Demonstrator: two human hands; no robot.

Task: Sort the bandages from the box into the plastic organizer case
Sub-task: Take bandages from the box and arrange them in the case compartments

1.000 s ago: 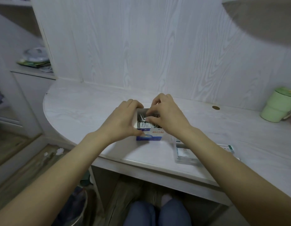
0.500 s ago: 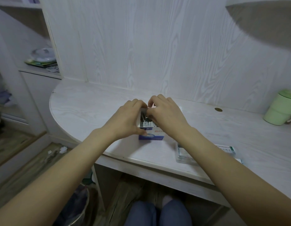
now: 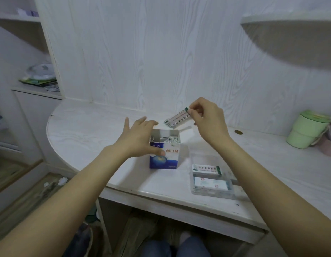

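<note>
We pinch a bandage stack [image 3: 176, 118] in right hand [image 3: 207, 119] above box [image 3: 164, 153]; left hand [image 3: 140, 138], fingers relaxed, steadies it. Next, prob.: carry stack to organizer case [image 3: 212, 180].

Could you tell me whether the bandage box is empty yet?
Not empty. The open-topped box still shows bandage edges inside, while the right hand holds a bundle of bandages above it.
</note>
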